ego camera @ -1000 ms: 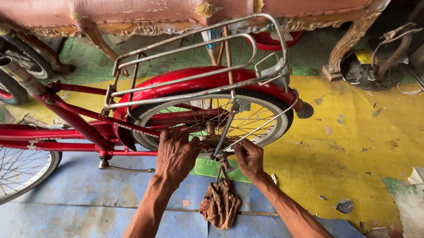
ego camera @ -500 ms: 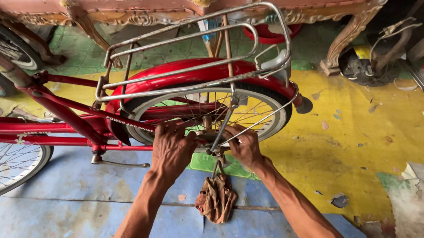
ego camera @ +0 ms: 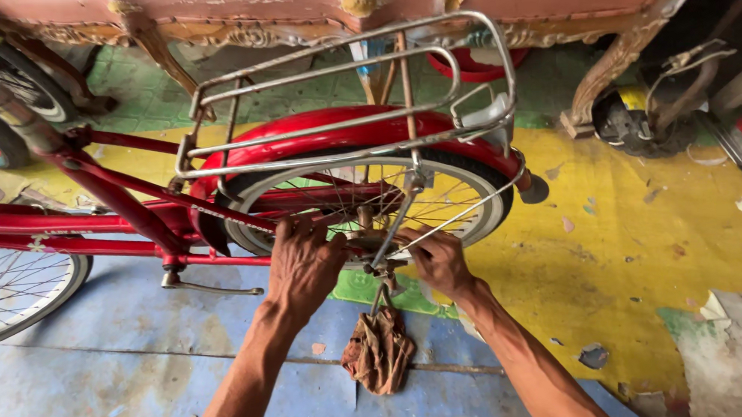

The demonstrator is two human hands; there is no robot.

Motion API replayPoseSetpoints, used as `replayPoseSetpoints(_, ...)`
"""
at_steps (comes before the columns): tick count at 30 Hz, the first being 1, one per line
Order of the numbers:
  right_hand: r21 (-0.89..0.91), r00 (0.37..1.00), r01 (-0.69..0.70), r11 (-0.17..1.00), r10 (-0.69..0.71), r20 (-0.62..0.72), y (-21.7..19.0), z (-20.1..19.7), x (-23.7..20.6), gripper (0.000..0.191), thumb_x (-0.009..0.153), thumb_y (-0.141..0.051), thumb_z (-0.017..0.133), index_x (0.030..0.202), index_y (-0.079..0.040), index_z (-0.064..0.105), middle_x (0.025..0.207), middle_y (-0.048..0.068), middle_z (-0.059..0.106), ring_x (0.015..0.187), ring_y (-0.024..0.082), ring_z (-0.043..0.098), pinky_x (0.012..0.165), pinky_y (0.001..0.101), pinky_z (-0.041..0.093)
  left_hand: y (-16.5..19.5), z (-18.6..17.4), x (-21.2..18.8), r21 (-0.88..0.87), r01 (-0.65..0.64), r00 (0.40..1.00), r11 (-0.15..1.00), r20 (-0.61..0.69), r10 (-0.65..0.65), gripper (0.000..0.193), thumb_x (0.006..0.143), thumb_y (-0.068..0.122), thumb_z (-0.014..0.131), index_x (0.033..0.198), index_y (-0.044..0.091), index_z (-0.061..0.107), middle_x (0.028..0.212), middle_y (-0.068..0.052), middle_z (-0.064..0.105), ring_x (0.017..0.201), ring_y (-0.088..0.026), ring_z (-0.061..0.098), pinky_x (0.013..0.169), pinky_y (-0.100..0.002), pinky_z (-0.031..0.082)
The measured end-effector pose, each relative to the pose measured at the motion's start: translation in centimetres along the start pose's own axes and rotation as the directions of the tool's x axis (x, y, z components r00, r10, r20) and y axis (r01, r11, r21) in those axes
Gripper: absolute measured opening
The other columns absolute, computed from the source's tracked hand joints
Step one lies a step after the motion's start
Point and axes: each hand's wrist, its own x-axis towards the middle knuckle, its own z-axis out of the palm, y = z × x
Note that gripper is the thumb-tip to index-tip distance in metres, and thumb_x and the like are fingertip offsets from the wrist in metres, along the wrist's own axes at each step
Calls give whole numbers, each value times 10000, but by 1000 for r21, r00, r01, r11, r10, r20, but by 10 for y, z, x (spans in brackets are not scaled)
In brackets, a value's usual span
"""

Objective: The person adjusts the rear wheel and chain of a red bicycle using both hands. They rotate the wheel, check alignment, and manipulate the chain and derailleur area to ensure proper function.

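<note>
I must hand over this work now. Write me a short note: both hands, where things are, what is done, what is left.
Left hand: gripping at the rear wheel hub, by the red frame.
Right hand: on the hub's other side, at the silver stay.
Red bicycle stands upright; rear wheel still mounted.
Brown rag hangs under the hub.
Done: cannot tell.
Left: the hub work appears unfinished.

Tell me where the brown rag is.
In the head view, the brown rag hangs low in the middle, just below the rear wheel hub, between the left hand and right hand, above the blue floor.
</note>
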Motion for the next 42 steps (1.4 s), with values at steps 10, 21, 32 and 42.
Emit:
replayPoseSetpoints(10, -44, 988, -111, 993, 115, 100, 4, 8, 0, 259, 922, -45, 764, 1181, -57, 764, 742, 105, 725, 556, 209, 649, 456, 337, 506, -2, 2, -4, -20, -29, 999, 999, -26, 29, 150, 855, 248, 690, 921, 158, 790, 884, -110, 694, 986, -281, 609, 941, -452, 358)
replayPoseSetpoints(21, 6, 994, 2, 1000, -2, 105, 2, -2, 9, 248, 953, -30, 693, 1192, -77, 737, 896, 98, 770, 701, 219, 716, 588, 331, 570, 0, 2, -3, -5, -14, 1000, 1000, -24, 14, 159, 845, 222, 683, 941, 182, 802, 920, -113, 703, 985, -274, 609, 930, -456, 358)
replayPoseSetpoints(32, 8, 996, -35, 999, 34, 82, 1, 0, 5, 235, 966, -72, 696, 1197, -65, 739, 905, 120, 768, 722, 222, 726, 603, 339, 577, 0, 3, -2, -34, -22, 998, 999, -54, 20, 146, 856, 212, 680, 929, 175, 801, 936, -102, 708, 984, -272, 596, 927, -451, 354)
replayPoseSetpoints(42, -35, 995, 8, 999, -5, 96, 32, 12, -13, 261, 1004, -39, 633, 1237, -104, 731, 840, 91, 740, 560, 127, 611, 435, 248, 529, 1, 2, -2, -31, 2, 1000, 1000, -8, -2, 159, 876, 250, 678, 941, 167, 798, 929, -111, 710, 994, -268, 592, 939, -443, 347)
